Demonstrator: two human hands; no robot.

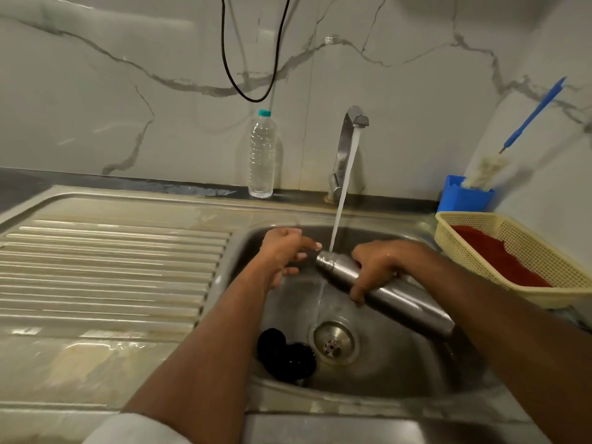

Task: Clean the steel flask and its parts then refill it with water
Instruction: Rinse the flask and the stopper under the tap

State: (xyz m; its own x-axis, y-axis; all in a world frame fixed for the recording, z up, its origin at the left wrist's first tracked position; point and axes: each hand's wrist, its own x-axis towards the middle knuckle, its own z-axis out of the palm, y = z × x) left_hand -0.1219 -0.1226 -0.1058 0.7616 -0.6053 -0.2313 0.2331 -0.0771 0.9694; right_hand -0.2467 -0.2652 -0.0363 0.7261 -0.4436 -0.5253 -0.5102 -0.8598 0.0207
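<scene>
Steel flask (pixel 384 291) is lying tilted over the sink (pixel 400 373), its neck at ten o'clock under the tap (pixel 350 145) stream; your right hand (pixel 376 267) is gripping its upper body with curled fingers. Your left hand (pixel 283 251) is hovering just beside the mouth, fingers loosely spread, holding nothing. You are rinsing, I judge; the two black caps (pixel 286 354) by the drain at seven o'clock look unwashed, and refilling is still ahead. A brush (pixel 519 139) is standing at two o'clock, a basket (pixel 512 261) at three, a water bottle (pixel 262 155) at twelve against the marble wall (pixel 128 91).
</scene>
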